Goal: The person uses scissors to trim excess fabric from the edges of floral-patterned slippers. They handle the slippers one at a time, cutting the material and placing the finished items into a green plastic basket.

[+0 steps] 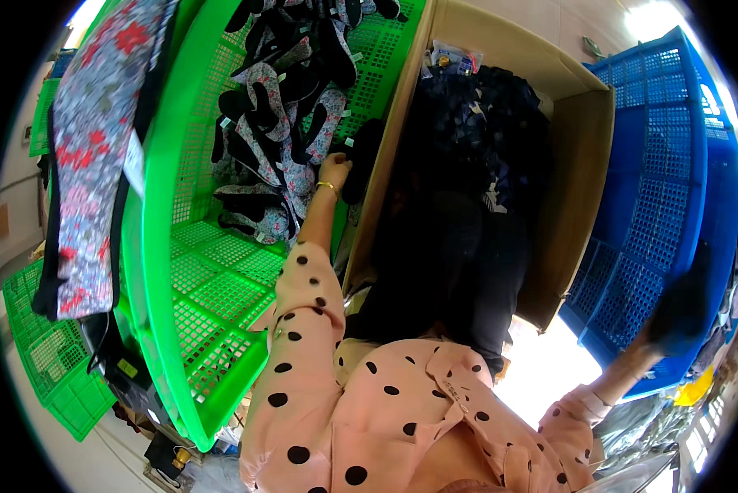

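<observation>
My left hand [334, 170] reaches over the right side of a green plastic crate [221, 308], fingers bent closed. Floral slippers [266, 103] with black linings and small white tags lie heaped beside it. A black slipper-like piece [362, 164] touches its fingertips; whether my fingers grip it is hard to see. Out at the far right, my right hand [647, 343] is partly covered by a dark, blurred slipper-like piece [683, 308], which it holds against the blue crate [640, 205]. The fingers there are hidden.
Between the crates stands a cardboard box [578, 181] with dark patterned pieces [484, 111] and a clear packet [455, 59] in it. A long floral fabric piece [98, 164] hangs over the green crate's left side. Another green crate [57, 353] stands at the lower left.
</observation>
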A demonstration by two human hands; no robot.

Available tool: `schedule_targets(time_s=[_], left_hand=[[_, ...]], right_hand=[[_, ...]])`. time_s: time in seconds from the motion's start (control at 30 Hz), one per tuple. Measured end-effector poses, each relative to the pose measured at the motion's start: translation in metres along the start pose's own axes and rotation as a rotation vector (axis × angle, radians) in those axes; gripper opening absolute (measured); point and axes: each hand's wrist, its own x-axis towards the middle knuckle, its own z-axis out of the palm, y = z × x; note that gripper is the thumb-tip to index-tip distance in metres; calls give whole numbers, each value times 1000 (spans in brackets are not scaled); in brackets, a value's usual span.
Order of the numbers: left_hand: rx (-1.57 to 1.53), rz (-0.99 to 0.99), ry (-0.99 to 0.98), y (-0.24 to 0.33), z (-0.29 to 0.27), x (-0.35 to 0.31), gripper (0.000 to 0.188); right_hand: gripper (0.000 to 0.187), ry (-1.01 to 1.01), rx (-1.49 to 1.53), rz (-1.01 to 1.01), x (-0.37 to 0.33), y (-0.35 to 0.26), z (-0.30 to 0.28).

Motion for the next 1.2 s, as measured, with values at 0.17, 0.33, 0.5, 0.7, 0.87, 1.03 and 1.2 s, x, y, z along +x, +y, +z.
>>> schedule_targets(time_s=[0.17, 0.33, 0.5, 0.7, 0.87, 1.03, 1.2], left_hand=[[409, -154, 62, -58, 55, 55, 73], [254, -95, -123, -12, 60, 30, 75], [311, 348, 269, 32, 16, -31, 57], [656, 872, 420, 169, -41, -204, 42], [759, 1255, 262, 189, -20, -334, 24], [734, 1386, 127, 156, 10, -398, 26], [166, 1197, -454, 148, 7, -426, 22]], right_hand=[[48, 247, 629, 240, 19, -39, 10], [46, -85, 373, 424, -26, -41, 90], [46, -212, 140, 483, -54, -46, 130], [46, -568, 202, 491, -103, -85, 155], [54, -754, 358, 354, -125, -125, 169], [31, -914, 277, 552, -155, -94, 127], [27, -951, 621, 748, -182, -62, 92]])
